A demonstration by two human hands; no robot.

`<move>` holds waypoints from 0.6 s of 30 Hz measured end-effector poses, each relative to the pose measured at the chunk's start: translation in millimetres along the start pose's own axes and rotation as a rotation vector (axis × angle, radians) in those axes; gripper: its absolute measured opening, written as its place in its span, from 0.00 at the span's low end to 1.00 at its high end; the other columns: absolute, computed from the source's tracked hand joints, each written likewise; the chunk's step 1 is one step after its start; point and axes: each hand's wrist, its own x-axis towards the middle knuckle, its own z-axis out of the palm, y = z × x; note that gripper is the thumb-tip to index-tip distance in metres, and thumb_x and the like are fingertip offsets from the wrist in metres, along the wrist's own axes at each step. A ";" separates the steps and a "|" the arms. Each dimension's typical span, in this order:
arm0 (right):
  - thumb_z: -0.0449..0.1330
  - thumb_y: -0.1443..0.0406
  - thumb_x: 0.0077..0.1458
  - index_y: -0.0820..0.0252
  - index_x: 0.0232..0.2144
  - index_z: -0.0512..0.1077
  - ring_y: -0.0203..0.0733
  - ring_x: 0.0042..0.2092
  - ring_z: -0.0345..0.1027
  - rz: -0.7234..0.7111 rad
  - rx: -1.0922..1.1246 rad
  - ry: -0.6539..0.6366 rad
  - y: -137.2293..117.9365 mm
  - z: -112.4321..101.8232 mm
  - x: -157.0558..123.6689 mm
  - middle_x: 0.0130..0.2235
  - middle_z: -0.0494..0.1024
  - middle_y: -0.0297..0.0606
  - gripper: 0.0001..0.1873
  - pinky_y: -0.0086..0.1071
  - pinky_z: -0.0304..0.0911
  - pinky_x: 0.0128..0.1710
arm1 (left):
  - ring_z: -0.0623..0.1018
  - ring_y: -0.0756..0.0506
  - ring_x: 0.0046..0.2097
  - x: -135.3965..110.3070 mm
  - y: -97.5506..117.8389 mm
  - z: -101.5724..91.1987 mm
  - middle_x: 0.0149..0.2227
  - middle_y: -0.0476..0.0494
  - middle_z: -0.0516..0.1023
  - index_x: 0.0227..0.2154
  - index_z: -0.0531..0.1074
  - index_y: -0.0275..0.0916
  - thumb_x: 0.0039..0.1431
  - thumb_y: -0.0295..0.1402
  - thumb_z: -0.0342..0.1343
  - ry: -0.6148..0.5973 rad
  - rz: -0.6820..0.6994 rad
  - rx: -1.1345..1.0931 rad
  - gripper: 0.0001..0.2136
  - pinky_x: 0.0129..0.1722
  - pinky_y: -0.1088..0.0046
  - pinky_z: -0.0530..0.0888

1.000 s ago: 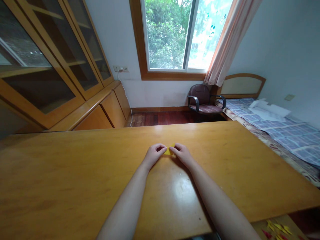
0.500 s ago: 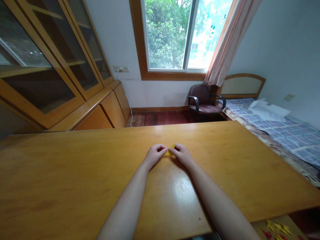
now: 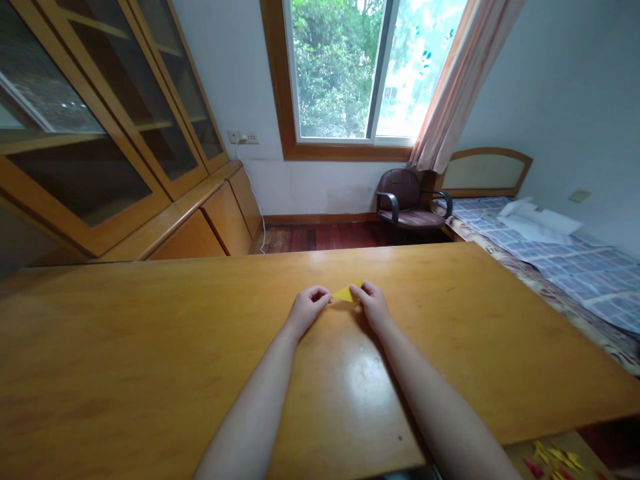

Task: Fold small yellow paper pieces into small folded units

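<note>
A small piece of folded yellow paper (image 3: 343, 294) is stretched between my hands just above the wooden table (image 3: 175, 333). It has a pointed, triangular shape, narrowing toward the left. My right hand (image 3: 374, 305) pinches its wider right part between thumb and fingers, which cover some of it. At the left tip, my left hand (image 3: 309, 309) has thumb and forefinger closed together on the paper's point. Both forearms reach forward across the table.
Several small yellow and red folded paper pieces (image 3: 557, 460) lie on a lower brown surface at the bottom right. Beyond the table stand a dark red armchair (image 3: 407, 200) and a bed (image 3: 565, 260). A glass-fronted cabinet (image 3: 115, 200) is at the left.
My right hand has moved slightly right with the yellow paper, so more of the paper shows between the hands. My left hand has hardly moved.
</note>
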 end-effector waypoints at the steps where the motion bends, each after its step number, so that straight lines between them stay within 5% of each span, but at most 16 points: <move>1: 0.62 0.53 0.50 0.58 0.20 0.60 0.34 0.24 0.51 0.005 0.043 0.045 1.6 -1.1 1.6 0.21 0.59 0.27 0.20 0.28 0.48 0.25 | 0.75 0.47 0.33 0.3 -0.3 -0.4 0.28 0.48 0.77 0.25 0.74 0.36 0.53 0.36 0.56 0.019 -0.005 -0.005 0.08 0.36 0.74 0.70; 5: 0.62 0.54 0.51 0.58 0.20 0.60 0.33 0.24 0.50 0.021 0.151 0.115 6.2 -4.0 5.9 0.21 0.58 0.26 0.19 0.28 0.47 0.24 | 0.75 0.47 0.34 2.6 -3.2 -1.6 0.29 0.47 0.77 0.27 0.74 0.36 0.54 0.37 0.56 0.099 -0.012 -0.034 0.09 0.36 0.74 0.70; 9: 0.62 0.54 0.51 0.58 0.20 0.60 0.33 0.24 0.51 0.000 0.046 -0.014 2.0 -1.1 2.2 0.21 0.59 0.27 0.20 0.28 0.48 0.25 | 0.77 0.46 0.39 3.5 -3.5 -1.3 0.34 0.45 0.78 0.32 0.75 0.37 0.56 0.39 0.55 0.149 0.018 -0.055 0.10 0.40 0.73 0.71; 18: 0.60 0.53 0.54 0.60 0.21 0.67 0.36 0.26 0.56 -0.133 -0.239 -0.217 -4.3 4.9 -5.0 0.23 0.65 0.31 0.18 0.29 0.53 0.27 | 0.76 0.47 0.34 -1.1 3.7 4.9 0.31 0.46 0.77 0.29 0.76 0.37 0.58 0.37 0.56 -0.038 0.157 0.098 0.09 0.35 0.74 0.71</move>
